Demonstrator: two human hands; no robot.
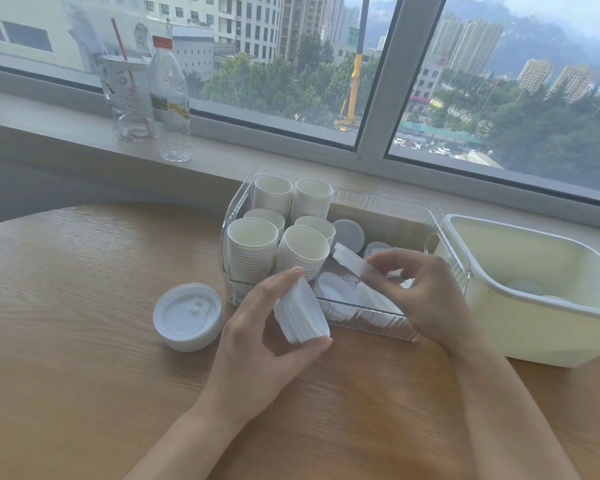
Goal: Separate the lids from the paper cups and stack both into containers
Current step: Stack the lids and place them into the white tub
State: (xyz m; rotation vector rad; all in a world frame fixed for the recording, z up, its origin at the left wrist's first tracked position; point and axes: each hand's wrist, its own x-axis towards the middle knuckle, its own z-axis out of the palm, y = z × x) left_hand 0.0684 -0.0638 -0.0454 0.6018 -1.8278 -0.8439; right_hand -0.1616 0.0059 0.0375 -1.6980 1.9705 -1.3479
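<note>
Two hands are working just in front of a clear plastic bin (440, 216) sitting on the wooden counter (66, 341). The left hand (260, 341) is gripping a white paper cup (300, 315) tilted on its side, thumb under its rim and fingers curled over its base. The right hand (426, 292) is pinching a white plastic lid (352, 259) by its edge, holding it tilted just above the bin and clear of the cup. Six stacks of nested paper cups (252, 247) are standing upright in the left part of the bin, while loose lids (349, 233) are lying in its right part and along its near wall. A short stack of lids (187, 317) is resting on the counter just left of the bin. A cream plastic tub (534, 317) is standing beside the bin on the right, with a few pale lids lying at its bottom. On the windowsill (49, 133) behind, a water bottle (170, 98) is standing beside a clear drink cup with a red straw (127, 91).
</note>
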